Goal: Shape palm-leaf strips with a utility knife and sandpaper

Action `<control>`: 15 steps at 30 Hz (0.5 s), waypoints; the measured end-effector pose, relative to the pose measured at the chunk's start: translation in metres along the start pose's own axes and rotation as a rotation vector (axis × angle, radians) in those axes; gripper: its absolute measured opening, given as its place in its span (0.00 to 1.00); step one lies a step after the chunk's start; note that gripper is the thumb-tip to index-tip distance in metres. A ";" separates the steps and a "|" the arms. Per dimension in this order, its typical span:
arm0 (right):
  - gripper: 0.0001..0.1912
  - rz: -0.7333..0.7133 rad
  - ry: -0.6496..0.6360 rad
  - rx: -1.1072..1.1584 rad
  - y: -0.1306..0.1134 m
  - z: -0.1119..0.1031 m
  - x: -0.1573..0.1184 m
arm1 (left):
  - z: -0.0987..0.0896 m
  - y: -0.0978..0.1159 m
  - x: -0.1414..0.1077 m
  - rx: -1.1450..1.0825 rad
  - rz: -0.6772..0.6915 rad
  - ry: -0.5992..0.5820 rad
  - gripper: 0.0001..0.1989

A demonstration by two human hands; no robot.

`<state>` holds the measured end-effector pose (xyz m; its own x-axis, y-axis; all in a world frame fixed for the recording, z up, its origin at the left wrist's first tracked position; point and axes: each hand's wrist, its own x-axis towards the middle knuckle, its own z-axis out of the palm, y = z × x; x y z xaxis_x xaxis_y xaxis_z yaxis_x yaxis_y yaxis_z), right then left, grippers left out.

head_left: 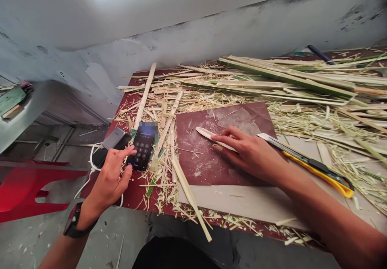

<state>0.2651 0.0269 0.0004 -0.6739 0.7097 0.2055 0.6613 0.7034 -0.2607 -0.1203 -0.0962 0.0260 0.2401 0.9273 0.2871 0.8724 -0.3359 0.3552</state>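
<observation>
My left hand [116, 172], with a dark watch on its wrist, reaches to the phone [142, 147]. Its fingers are apart, the fingertips at the left edge of the lit keypad screen, and nothing is held. On a reddish-brown sheet [193, 172] my right hand [242, 148] has its fingers closed over a pale, flat wooden strip [206, 133], whose rounded tip sticks out to the left. A yellow-and-black utility knife [314, 166] lies just right of that hand, partly behind the forearm.
Shavings [169, 188] cover much of the dark red table [133, 202]. Long green-edged strips [287, 75] are piled along the wall. Beside the phone sits a grey power bank [115, 138] with a white cable. A red plastic chair [27, 186] stands at the left.
</observation>
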 end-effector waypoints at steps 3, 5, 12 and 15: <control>0.21 0.001 -0.002 -0.001 0.000 0.000 0.001 | 0.003 0.001 -0.014 -0.020 -0.005 -0.020 0.28; 0.21 0.001 -0.003 0.004 0.000 0.000 0.001 | 0.005 0.002 -0.018 -0.020 -0.007 -0.039 0.28; 0.21 0.002 -0.011 0.001 0.002 0.002 -0.001 | 0.009 0.003 -0.013 0.001 0.003 -0.066 0.28; 0.21 0.003 -0.007 -0.007 0.002 0.002 -0.001 | 0.012 0.002 -0.007 0.044 0.019 -0.091 0.28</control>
<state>0.2663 0.0275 -0.0020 -0.6741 0.7115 0.1983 0.6655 0.7015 -0.2550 -0.1150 -0.1010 0.0140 0.2929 0.9325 0.2111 0.8846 -0.3481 0.3104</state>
